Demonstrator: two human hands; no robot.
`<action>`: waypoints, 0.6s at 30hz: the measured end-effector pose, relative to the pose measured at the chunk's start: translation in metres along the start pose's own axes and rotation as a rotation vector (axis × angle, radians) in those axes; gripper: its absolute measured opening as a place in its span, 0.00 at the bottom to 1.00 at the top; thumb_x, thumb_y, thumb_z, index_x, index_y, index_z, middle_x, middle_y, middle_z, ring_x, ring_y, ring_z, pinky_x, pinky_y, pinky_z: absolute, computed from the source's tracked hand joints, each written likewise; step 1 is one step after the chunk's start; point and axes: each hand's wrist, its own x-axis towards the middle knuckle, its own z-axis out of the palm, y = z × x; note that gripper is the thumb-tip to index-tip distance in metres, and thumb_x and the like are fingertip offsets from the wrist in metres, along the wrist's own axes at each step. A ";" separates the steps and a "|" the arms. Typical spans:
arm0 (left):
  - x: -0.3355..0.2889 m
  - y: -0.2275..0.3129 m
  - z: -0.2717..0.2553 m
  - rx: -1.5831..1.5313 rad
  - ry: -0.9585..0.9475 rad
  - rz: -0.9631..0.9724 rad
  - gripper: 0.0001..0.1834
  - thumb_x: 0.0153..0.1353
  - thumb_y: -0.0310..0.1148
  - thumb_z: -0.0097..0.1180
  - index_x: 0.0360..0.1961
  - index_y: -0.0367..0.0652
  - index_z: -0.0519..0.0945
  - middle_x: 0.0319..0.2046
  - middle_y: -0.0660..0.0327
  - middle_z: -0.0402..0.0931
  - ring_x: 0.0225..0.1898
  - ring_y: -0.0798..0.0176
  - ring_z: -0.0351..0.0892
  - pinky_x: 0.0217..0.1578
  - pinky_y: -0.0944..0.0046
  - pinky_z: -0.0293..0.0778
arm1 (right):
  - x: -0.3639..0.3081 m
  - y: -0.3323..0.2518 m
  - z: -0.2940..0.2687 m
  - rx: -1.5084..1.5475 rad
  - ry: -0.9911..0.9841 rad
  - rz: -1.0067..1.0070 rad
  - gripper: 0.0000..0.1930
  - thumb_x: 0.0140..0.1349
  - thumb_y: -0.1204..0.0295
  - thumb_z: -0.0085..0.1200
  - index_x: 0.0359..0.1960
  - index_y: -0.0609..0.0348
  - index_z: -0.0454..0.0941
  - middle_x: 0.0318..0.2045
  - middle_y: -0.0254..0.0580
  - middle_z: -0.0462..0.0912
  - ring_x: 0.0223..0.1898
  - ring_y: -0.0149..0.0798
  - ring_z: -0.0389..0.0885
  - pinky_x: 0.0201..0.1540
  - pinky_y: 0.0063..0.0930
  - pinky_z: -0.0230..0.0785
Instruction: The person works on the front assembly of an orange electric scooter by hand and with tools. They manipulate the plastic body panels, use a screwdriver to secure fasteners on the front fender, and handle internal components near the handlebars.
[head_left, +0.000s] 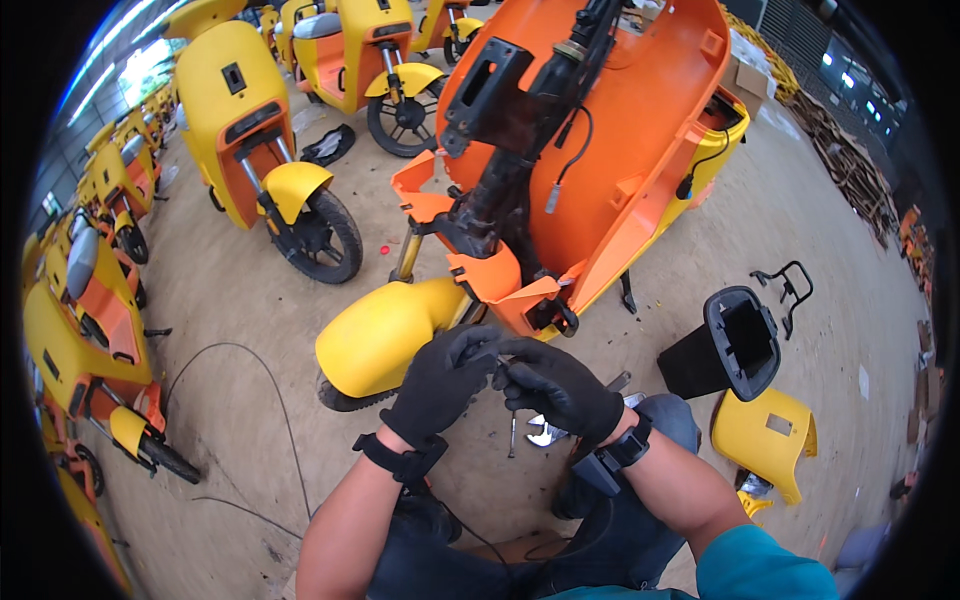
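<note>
My left hand (445, 382) and my right hand (562, 388), both in black gloves, meet in front of the partly stripped scooter (620, 150). Their fingers are curled and pinched together around something small and dark, mostly hidden by the gloves. Just below the right fingers a thin metal rod (513, 436) points down; I cannot tell whether it is held or lies on the floor. Partly behind my right hand is a silver adjustable wrench (546, 432). Beyond my left hand is the scooter's yellow front fender (385, 335). Orange inner panels and the black steering column (490, 205) are exposed.
To the right stand a black open bin-like part (725, 345), a black bent bracket (790, 295) and a yellow body panel (765, 435) on the floor. Yellow scooters (250, 130) line the left and back. A thin cable (275, 385) curves across the floor at left.
</note>
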 end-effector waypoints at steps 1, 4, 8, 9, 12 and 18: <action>0.002 0.000 0.001 0.006 -0.009 0.001 0.18 0.65 0.29 0.56 0.55 0.35 0.76 0.37 0.63 0.79 0.32 0.73 0.75 0.35 0.71 0.73 | -0.001 0.000 -0.001 0.002 0.011 0.006 0.17 0.72 0.67 0.51 0.59 0.55 0.72 0.39 0.32 0.78 0.37 0.23 0.78 0.43 0.20 0.75; 0.006 0.000 0.003 -0.005 -0.029 -0.013 0.17 0.65 0.29 0.56 0.54 0.35 0.76 0.37 0.64 0.79 0.31 0.73 0.75 0.34 0.71 0.73 | -0.002 0.001 -0.003 0.005 0.047 0.014 0.15 0.71 0.67 0.51 0.57 0.56 0.73 0.40 0.33 0.79 0.36 0.23 0.78 0.42 0.20 0.75; 0.008 0.006 0.006 -0.108 -0.030 -0.111 0.15 0.67 0.31 0.54 0.53 0.36 0.77 0.36 0.64 0.79 0.32 0.74 0.75 0.34 0.72 0.73 | -0.001 0.001 -0.006 -0.056 0.063 0.014 0.15 0.71 0.67 0.51 0.56 0.56 0.73 0.39 0.33 0.79 0.36 0.24 0.77 0.42 0.21 0.75; 0.007 0.007 0.006 -0.135 -0.024 -0.146 0.15 0.68 0.31 0.53 0.52 0.36 0.78 0.36 0.65 0.79 0.32 0.74 0.76 0.34 0.72 0.73 | -0.001 0.002 -0.006 -0.062 0.062 0.011 0.15 0.71 0.66 0.51 0.55 0.56 0.73 0.39 0.33 0.79 0.36 0.24 0.77 0.42 0.21 0.75; 0.003 -0.001 0.003 -0.110 0.007 -0.135 0.14 0.69 0.33 0.52 0.51 0.37 0.79 0.32 0.66 0.78 0.30 0.75 0.75 0.32 0.73 0.72 | -0.002 0.005 -0.008 -0.116 0.034 -0.019 0.14 0.71 0.65 0.52 0.53 0.56 0.73 0.38 0.33 0.79 0.36 0.24 0.76 0.41 0.22 0.75; 0.010 -0.003 -0.013 -0.275 0.136 -0.140 0.13 0.73 0.33 0.47 0.49 0.36 0.78 0.29 0.66 0.76 0.25 0.75 0.72 0.26 0.75 0.69 | -0.005 -0.002 -0.004 -0.087 0.110 -0.037 0.15 0.72 0.62 0.50 0.53 0.58 0.75 0.34 0.33 0.78 0.34 0.25 0.77 0.39 0.21 0.75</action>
